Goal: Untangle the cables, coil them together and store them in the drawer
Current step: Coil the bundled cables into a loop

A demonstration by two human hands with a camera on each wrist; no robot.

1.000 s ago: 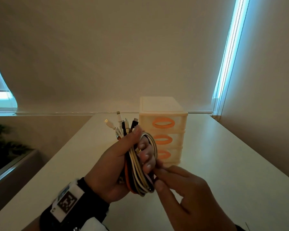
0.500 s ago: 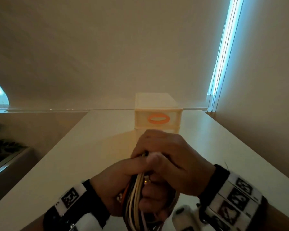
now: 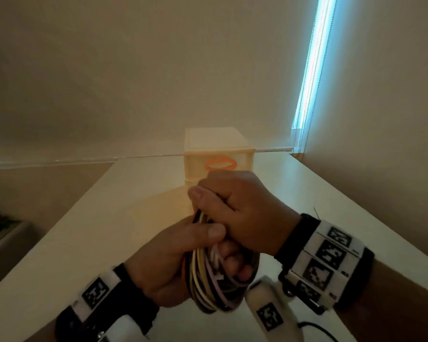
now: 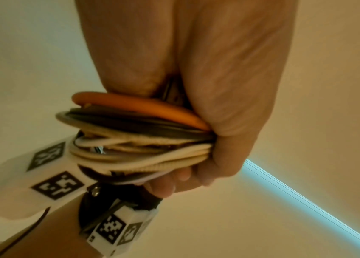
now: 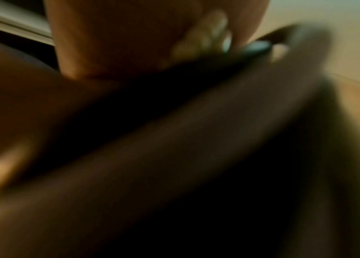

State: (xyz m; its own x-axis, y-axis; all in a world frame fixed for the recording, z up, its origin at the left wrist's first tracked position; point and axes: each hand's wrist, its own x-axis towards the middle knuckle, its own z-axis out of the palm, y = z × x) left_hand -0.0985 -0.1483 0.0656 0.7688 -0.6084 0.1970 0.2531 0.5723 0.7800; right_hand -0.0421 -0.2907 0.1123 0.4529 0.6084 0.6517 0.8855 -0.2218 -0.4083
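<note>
A coil of several cables [image 3: 208, 280], orange, black, cream and white, is gripped in my left hand [image 3: 173, 262] above the near part of the table. In the left wrist view the cable coil [image 4: 135, 137] is stacked in loops inside my left hand [image 4: 196, 104], orange on top. My right hand [image 3: 235, 213] closes over the top of the coil, its fingers curled round the cable ends, which are hidden. Behind the hands stands the cream drawer unit [image 3: 218, 154] with orange oval handles; its top drawer is shut and the lower ones are hidden. The right wrist view is dark and blurred.
The white table [image 3: 331, 218] runs back to the wall. A lit window strip with a bead cord [image 3: 311, 70] is at the right corner. A dark ledge [image 3: 5, 233] lies left of the table, below its edge.
My right hand rose from the coil's lower side and closed over its top, covering the cable ends. The hands now hide the lower drawers.
</note>
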